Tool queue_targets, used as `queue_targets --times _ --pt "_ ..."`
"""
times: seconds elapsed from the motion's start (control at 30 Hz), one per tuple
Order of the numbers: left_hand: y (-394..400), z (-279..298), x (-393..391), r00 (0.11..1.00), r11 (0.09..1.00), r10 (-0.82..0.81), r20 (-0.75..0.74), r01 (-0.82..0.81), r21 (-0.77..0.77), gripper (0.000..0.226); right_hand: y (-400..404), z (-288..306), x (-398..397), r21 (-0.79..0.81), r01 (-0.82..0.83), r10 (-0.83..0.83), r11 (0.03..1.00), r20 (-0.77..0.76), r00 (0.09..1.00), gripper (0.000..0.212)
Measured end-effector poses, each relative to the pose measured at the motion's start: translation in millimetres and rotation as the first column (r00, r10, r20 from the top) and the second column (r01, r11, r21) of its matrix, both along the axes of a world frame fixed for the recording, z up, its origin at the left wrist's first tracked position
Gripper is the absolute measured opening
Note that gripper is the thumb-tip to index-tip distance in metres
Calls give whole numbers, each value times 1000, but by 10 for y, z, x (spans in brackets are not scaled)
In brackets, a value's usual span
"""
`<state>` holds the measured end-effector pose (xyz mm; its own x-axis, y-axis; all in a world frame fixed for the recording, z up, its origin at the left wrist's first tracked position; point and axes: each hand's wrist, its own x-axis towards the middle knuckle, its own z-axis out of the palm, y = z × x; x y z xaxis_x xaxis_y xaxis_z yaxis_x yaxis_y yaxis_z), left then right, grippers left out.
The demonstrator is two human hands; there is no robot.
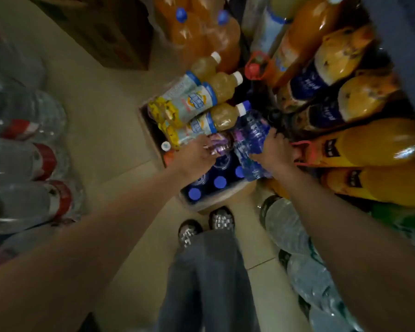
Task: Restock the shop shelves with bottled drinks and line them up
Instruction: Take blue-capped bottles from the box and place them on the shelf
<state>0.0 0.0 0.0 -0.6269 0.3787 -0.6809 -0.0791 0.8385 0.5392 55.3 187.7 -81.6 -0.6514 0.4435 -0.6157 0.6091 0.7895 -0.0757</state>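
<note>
I look straight down at an open cardboard box [151, 137] on the floor. Several blue-capped water bottles [219, 182] stand upright in it. Three yellowish juice bottles [201, 101] with white caps lie tilted across its far side. My right hand [276, 149] grips a clear water bottle with a blue label [252, 140], held slanted above the box. My left hand [197, 154] reaches into the box, its fingers curled on the shiny purple plastic wrap [219, 146] beside that bottle.
Large orange juice bottles [369, 149] and dark-labelled orange bottles [333, 75] fill the shelf on the right. Big clear water bottles with red labels [34, 164] line the left. More clear water bottles [297, 248] lie lower right. My shoes [206, 226] stand just below the box.
</note>
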Motion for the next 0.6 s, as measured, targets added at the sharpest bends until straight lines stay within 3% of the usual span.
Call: queue_targets --times 0.17,0.27,0.37,0.43,0.5,0.53,0.6 --pt "-203 -291 241 988 988 154 21 -154 10 27 51 61 22 70 20 -20 997 -4 1000 80" --pt "-56 -199 238 966 969 220 133 -232 82 34 65 353 115 -50 225 -227 973 -28 974 76" --pt "257 13 216 822 892 353 447 -440 103 50 -19 770 378 -267 431 -457 862 -41 889 69" --pt "444 134 238 718 868 342 606 -489 89 56 -133 1063 482 -417 416 -491 808 -86 867 57" --pt "517 163 259 637 813 305 708 -562 156 47 -243 1239 479 -559 313 -459 767 -138 878 48" --pt "486 161 246 623 774 308 719 -603 192 47 -265 1259 444 -652 278 -462 706 -127 878 44" --pt "337 152 163 638 725 367 677 -652 222 64 -229 1167 322 -830 286 -516 479 -3 856 24"
